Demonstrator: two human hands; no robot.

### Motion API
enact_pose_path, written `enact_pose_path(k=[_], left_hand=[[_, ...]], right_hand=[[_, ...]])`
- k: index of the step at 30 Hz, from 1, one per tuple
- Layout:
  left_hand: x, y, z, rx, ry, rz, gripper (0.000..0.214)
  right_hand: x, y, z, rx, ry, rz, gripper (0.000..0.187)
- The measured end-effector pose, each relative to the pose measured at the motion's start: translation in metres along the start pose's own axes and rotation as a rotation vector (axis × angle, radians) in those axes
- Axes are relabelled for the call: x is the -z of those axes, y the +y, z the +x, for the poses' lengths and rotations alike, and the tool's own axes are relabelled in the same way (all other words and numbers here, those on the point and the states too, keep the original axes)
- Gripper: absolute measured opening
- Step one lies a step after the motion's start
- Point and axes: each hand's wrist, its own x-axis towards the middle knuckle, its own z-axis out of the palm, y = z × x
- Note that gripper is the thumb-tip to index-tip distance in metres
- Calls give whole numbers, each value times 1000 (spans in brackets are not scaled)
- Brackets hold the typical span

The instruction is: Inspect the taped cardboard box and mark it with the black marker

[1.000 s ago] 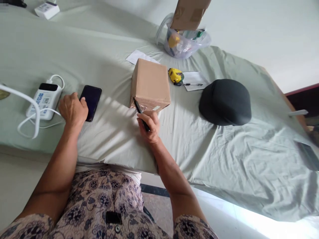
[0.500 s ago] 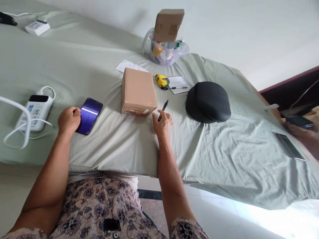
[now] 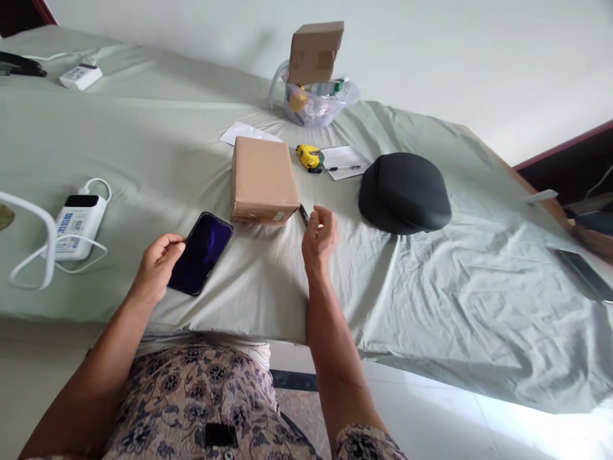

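My left hand (image 3: 158,267) grips a dark phone (image 3: 201,253) by its near left edge and holds it tilted just above the green sheet (image 3: 143,140). My right hand (image 3: 318,237) is closed on a black pen (image 3: 303,214) whose tip points toward the near right corner of a brown cardboard box (image 3: 263,181). The box stands on the sheet between my two hands, a little farther off.
A black cap (image 3: 405,193) lies right of the box. Behind the box are a yellow tape measure (image 3: 309,156), papers with a pen (image 3: 342,163) and a clear tub (image 3: 316,102) holding a small carton. A white power bank (image 3: 76,218) with cables sits at left.
My left hand has picked up the phone and drawn it nearer and to the right. My right hand has turned the pen so its tip points back at the box.
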Motion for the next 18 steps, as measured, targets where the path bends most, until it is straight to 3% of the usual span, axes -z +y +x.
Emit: enact_pose_path(k=[2,4,9,11,14,18], left_hand=[[-14,0,-12,39,-30,-152,39],[-29,1,-22,79,-53,-291,43],[-56,5,-30,57,-97,-423,43],[-63,6,-30,30,-101,-445,41],[-70,6,-30,33,-98,-491,43],[-77,4,-32,59,-99,-531,42]], right_hand=[[7,-13,-3,-28,-35,205,37],[13,-24,-7,-39,-249,416,45],[17,-37,-15,-99,-1215,639,56],[14,-40,-18,-123,-1482,644,64],[9,-42,-25,-100,-1624,663,61],[9,-42,-28,-61,-1594,619,49]])
